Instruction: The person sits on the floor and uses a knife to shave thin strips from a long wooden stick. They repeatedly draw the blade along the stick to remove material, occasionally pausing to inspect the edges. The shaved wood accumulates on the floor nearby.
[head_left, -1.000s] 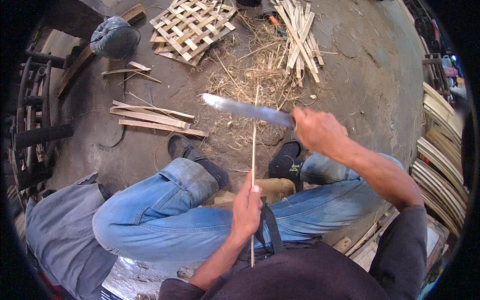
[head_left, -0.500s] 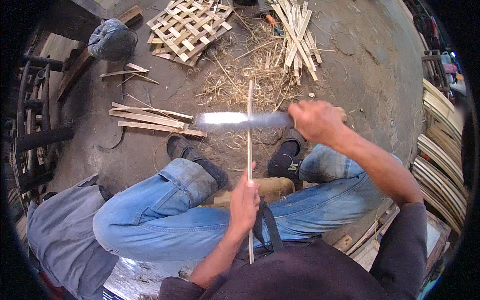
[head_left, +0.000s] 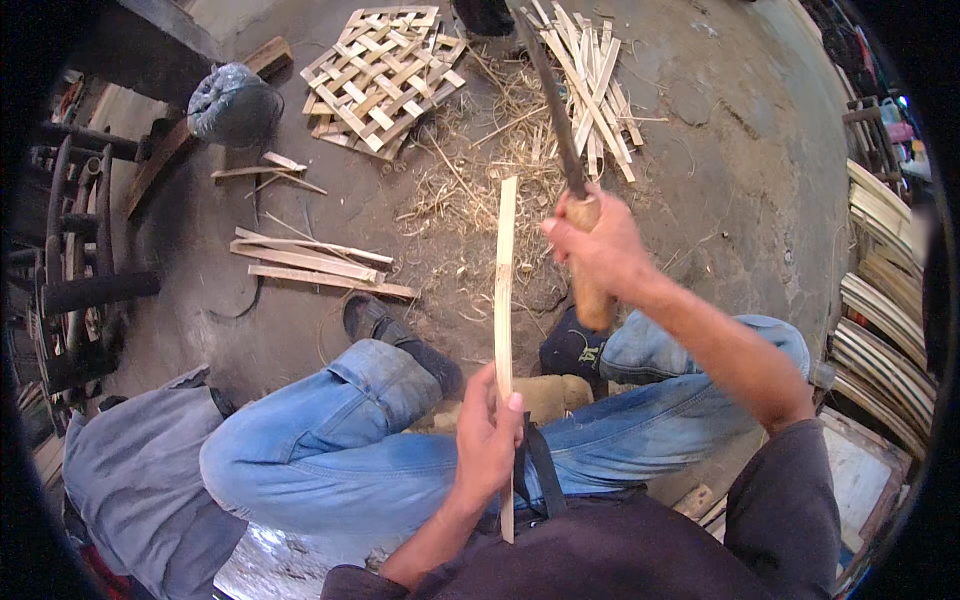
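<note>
Bamboo strip upright in left hand grip | right hand clenches knife, tip cut off

You have two hands at work: your left hand closes around one bamboo strip held upright, and your right hand grips one long knife by its wooden handle. You wear two dark shoes, one on the left foot and one on the right. On the ground ahead you have one woven bamboo panel, one heap of cut slats too tangled to count, and one patch of loose shavings. To your left lie about four long splints, two or three short offcuts and one tied grey bag
</note>
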